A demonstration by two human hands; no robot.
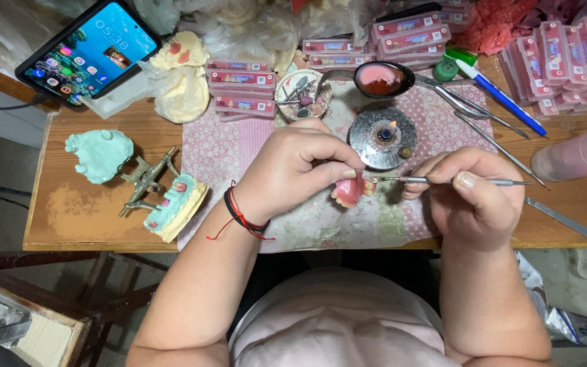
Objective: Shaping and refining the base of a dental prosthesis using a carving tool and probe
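Observation:
My left hand [300,170] grips a pink wax denture [348,191] above a pink patterned cloth [225,146]. My right hand [473,194] holds a thin metal carving tool [443,181], lying level, with its tip touching the denture's right side. Just behind the hands a small round metal burner [383,138] stands with a tiny flame at its middle. A red and black cord bracelet [239,216] circles my left wrist.
A brass articulator with a green plaster model [164,197] and a green cast [100,155] lie at the left. Behind: a phone [90,51], stacked pink tooth boxes [242,85], a spoon of red wax [380,78], a small bowl of burs [301,92], metal tools [470,109], a blue pen [497,95].

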